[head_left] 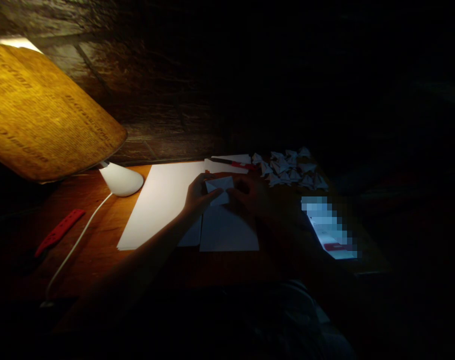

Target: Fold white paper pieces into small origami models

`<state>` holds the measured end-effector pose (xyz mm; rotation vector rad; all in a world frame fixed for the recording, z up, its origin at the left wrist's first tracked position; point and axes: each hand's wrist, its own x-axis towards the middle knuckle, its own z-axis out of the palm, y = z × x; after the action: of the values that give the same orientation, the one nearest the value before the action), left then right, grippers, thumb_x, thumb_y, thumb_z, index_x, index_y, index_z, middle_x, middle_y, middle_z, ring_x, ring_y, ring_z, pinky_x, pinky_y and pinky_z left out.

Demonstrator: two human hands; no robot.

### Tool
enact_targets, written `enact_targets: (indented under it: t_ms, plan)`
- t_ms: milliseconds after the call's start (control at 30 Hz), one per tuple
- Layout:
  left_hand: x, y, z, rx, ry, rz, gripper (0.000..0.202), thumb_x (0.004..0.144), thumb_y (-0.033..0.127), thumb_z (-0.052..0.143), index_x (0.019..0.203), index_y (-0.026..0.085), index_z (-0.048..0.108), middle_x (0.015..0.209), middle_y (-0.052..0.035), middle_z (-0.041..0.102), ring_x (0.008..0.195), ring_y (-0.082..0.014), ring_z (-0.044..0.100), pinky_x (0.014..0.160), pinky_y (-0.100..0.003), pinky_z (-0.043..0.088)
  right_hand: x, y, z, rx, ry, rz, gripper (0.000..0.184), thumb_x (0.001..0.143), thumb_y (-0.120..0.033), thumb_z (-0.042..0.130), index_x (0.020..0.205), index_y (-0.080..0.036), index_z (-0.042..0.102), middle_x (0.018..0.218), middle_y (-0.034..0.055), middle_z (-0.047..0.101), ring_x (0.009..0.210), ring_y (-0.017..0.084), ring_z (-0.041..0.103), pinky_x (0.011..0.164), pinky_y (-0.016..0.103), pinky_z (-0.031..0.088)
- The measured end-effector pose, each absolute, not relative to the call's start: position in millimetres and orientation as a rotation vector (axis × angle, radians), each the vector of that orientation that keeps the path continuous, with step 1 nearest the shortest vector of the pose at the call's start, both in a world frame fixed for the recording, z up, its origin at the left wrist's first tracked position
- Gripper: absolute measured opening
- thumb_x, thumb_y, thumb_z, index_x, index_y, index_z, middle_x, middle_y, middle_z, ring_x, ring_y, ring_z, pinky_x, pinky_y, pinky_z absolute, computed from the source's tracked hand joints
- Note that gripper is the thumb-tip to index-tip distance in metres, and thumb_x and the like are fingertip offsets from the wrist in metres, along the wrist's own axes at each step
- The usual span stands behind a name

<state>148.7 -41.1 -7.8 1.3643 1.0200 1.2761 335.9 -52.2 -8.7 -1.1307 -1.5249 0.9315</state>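
Note:
Between my two hands is a small square of white paper (220,186) with crease lines across it, held up above the sheets. My left hand (197,194) is closed on its left side, the thumb lying over the lower part. On the right side my right hand (250,194) pinches the square's edge; most of that hand is in shadow. Beneath them lies a white sheet (229,232), and to its left a larger stack of white paper (155,205).
A lamp with a printed shade (50,110) and white base (122,180) stands at left, its cord (79,240) near a red strap (60,231). Behind my hands lies a red-and-black tool (237,164). Several folded paper pieces (287,167) and a lit screen (327,227) are at right.

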Motion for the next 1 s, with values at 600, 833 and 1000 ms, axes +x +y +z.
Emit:
enact_targets:
  t_ms: [600,833,1000]
  plan:
    - [147.4,-38.7,-11.3,1.389,0.903,1.263,0.042,0.073,0.041,0.085,0.087,0.022,0.050,0.068,0.0045,0.059,0.054,-0.0080,0.054,0.045,-0.017,0.044,341.4,-43.3,-16.1,-1.214,-1.419,0.818,0.013,0.077,-0.024,0.072,0.083,-0.022,0.061,0.082,0.0008,0.069,0.074,0.018,0.065,0.072,0.033,0.052]
    - [143.4,-34.3,-19.5,1.640,1.057,1.273,0.030,0.080,0.042,0.079,0.088,0.017,0.064,0.094,-0.0026,0.060,0.056,-0.0059,0.055,0.045,-0.019,0.046,342.2,-45.1,-13.3,-1.290,-1.544,0.711,0.009,0.079,-0.022,0.073,0.077,-0.021,0.064,0.076,0.0003,0.069,0.069,0.017,0.063,0.068,0.030,0.049]
    - [137.8,-29.7,-25.7,1.983,1.262,1.308,0.023,0.082,0.032,0.077,0.072,0.019,0.061,0.104,-0.0069,0.061,0.086,-0.0178,0.063,0.070,-0.031,0.058,343.1,-44.0,-17.2,-1.304,-1.704,0.569,0.013,0.077,-0.020,0.076,0.073,-0.021,0.064,0.084,0.0034,0.068,0.077,0.019,0.062,0.072,0.031,0.049]
